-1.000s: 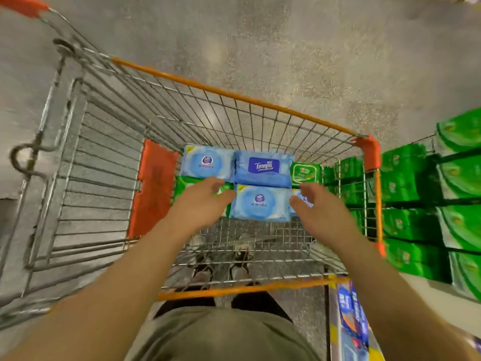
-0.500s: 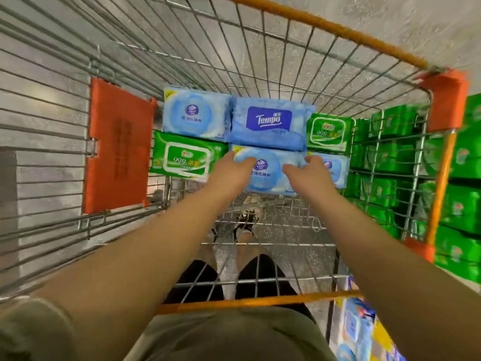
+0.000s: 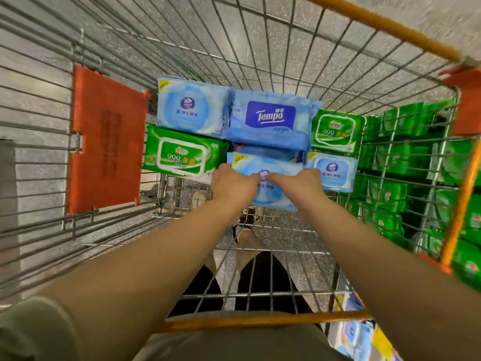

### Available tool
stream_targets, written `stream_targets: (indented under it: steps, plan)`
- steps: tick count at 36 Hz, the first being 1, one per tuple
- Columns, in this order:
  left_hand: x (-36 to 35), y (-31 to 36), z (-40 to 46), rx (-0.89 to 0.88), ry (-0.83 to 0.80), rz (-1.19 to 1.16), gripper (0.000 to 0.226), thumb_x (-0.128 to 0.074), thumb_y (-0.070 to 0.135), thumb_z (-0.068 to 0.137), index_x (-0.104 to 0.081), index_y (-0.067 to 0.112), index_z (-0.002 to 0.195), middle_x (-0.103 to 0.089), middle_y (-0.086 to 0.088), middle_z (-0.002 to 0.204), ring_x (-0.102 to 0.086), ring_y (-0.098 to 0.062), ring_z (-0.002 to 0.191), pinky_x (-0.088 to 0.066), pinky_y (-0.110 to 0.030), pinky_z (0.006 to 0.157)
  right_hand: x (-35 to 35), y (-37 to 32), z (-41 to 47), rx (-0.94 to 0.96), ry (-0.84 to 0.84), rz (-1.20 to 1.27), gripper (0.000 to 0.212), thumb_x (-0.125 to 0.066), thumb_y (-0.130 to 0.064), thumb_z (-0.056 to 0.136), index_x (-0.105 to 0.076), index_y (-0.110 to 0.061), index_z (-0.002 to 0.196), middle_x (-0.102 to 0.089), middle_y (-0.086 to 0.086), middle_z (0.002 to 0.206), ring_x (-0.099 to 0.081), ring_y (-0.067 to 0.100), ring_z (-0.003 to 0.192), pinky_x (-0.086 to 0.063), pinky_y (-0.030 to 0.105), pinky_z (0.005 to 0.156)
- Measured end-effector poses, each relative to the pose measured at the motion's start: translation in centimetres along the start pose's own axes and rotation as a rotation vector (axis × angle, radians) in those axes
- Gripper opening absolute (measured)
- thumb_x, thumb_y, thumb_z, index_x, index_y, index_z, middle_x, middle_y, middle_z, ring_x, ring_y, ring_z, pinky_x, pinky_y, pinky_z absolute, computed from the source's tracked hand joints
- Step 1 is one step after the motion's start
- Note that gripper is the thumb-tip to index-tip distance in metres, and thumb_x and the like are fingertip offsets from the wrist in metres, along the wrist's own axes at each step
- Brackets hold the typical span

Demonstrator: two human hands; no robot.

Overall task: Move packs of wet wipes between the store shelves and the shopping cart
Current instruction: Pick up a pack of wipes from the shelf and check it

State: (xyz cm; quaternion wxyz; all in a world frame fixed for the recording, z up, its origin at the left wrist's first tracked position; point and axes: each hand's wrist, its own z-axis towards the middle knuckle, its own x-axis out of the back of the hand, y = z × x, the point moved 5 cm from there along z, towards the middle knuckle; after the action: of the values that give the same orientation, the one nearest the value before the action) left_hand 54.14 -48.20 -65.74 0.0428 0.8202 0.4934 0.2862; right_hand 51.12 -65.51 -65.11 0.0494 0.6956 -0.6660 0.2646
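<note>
Several wet-wipe packs lie at the far end of the wire shopping cart point(image 3: 377, 22). My left hand point(image 3: 234, 185) and my right hand point(image 3: 303, 182) both grip the near middle light-blue pack point(image 3: 270, 194), fingers curled over its top. Behind it sits the blue Tempo pack point(image 3: 270, 118). A light-blue pack point(image 3: 191, 108) and a green 999 pack point(image 3: 182, 153) lie to the left. Another green pack point(image 3: 337, 131) and a small light-blue pack point(image 3: 334, 171) lie to the right.
An orange plastic flap point(image 3: 104, 139) hangs on the cart's left side. Shelves stacked with green packs point(image 3: 406, 157) stand right of the cart, seen through its wire wall. The orange cart handle point(image 3: 260, 320) crosses near my body. More blue packs point(image 3: 356, 337) sit at lower right.
I have leaned further into the cart. Both hands moved forward from hovering over the near middle light-blue pack to closing on it together.
</note>
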Motion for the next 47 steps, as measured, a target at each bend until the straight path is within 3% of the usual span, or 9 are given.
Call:
stream_targets:
  steps: [7, 12, 19, 24, 28, 34, 39, 43, 47]
  plan:
    - [0.8, -2.6, -1.8, 0.016, -0.088, 0.119, 0.078, -0.071, 0.048, 0.052, -0.052, 0.005, 0.115, -0.059, -0.015, 0.118, -0.064, -0.036, 0.107, -0.057, -0.053, 0.088, -0.5, 3.2, -1.9, -0.012, -0.027, -0.003, 0.089, -0.095, -0.026, 0.063, -0.034, -0.011, 0.125, -0.058, 0.013, 0.125, -0.063, 0.029, 0.11, -0.057, 0.05, 0.091]
    - [1.7, -3.6, -2.9, 0.036, -0.114, 0.082, 0.078, -0.073, 0.041, 0.053, -0.049, 0.007, 0.118, -0.056, -0.013, 0.123, -0.063, -0.032, 0.106, -0.058, -0.049, 0.089, -1.0, 2.8, -2.9, 0.014, -0.065, -0.114, 0.11, -0.092, -0.03, 0.067, -0.024, -0.016, 0.152, -0.044, 0.014, 0.144, -0.052, 0.03, 0.127, -0.051, 0.045, 0.101]
    - [5.2, -2.1, -2.8, -0.034, -0.105, 0.024, 0.077, -0.073, 0.053, 0.045, -0.061, 0.015, 0.111, -0.066, -0.007, 0.111, -0.07, -0.023, 0.09, -0.062, -0.041, 0.073, -1.5, -0.8, -5.9, 0.152, -0.02, -0.113, 0.11, -0.091, -0.033, 0.07, -0.022, -0.02, 0.155, -0.038, 0.013, 0.146, -0.048, 0.03, 0.13, -0.046, 0.043, 0.106]
    - [11.1, 1.0, -2.0, -0.141, -0.05, -0.033, 0.05, -0.08, 0.044, 0.066, -0.069, 0.011, 0.102, -0.073, -0.009, 0.098, -0.07, -0.021, 0.073, -0.053, -0.033, 0.053, -3.0, -5.4, -8.7, 0.317, -0.02, -0.026, 0.096, -0.085, -0.027, 0.077, -0.027, -0.017, 0.153, -0.043, 0.002, 0.136, -0.049, 0.019, 0.122, -0.042, 0.029, 0.091]
    - [16.4, 3.6, -0.7, -0.234, 0.059, -0.05, 0.025, -0.082, 0.035, 0.081, -0.069, 0.019, 0.095, -0.073, 0.001, 0.09, -0.066, -0.007, 0.068, -0.047, -0.018, 0.048, -5.3, -9.8, -10.1, 0.395, -0.032, 0.061, 0.087, -0.076, -0.031, 0.086, -0.024, -0.022, 0.156, -0.038, 0.001, 0.143, -0.047, 0.018, 0.122, -0.041, 0.028, 0.095]
    - [21.8, 6.6, 3.6, -0.293, 0.183, -0.005, 0.033, -0.08, 0.037, 0.083, -0.064, 0.02, 0.105, -0.069, 0.002, 0.101, -0.063, -0.01, 0.079, -0.042, -0.019, 0.056, -9.3, -15.9, -10.4, 0.47, -0.034, 0.045, 0.086, -0.068, -0.035, 0.09, -0.019, -0.021, 0.158, -0.033, 0.01, 0.147, -0.042, 0.025, 0.132, -0.033, 0.025, 0.095]
    - [22.1, 7.7, 7.5, -0.27, 0.114, 0.0, 0.053, -0.079, 0.043, 0.071, -0.071, 0.014, 0.114, -0.074, -0.001, 0.106, -0.071, -0.016, 0.091, -0.051, -0.025, 0.066, -11.1, -18.2, -8.3, 0.449, -0.027, 0.045, 0.082, -0.067, -0.034, 0.089, -0.024, -0.017, 0.157, -0.037, 0.01, 0.154, -0.045, 0.027, 0.136, -0.043, 0.039, 0.109]
    - [21.6, 7.0, 10.1, -0.239, 0.132, -0.019, 0.045, -0.076, 0.039, 0.087, -0.06, 0.014, 0.12, -0.066, 0.004, 0.102, -0.064, -0.012, 0.086, -0.047, -0.024, 0.066, -11.6, -17.8, -5.8, 0.38, 0.029, 0.101, 0.053, -0.067, -0.029, 0.086, -0.046, -0.019, 0.134, -0.062, 0.003, 0.122, -0.067, 0.02, 0.097, -0.056, 0.033, 0.077]
    - [21.4, 6.1, 11.5, -0.197, 0.112, -0.083, 0.052, -0.078, 0.056, 0.076, -0.065, 0.018, 0.109, -0.072, 0.002, 0.1, -0.069, -0.014, 0.086, -0.06, -0.034, 0.076, -12.3, -16.6, -4.7, 0.366, 0.095, 0.076, 0.049, -0.072, -0.028, 0.081, -0.038, -0.023, 0.114, -0.038, -0.013, 0.11, -0.054, 0.029, 0.118, -0.051, 0.045, 0.099]
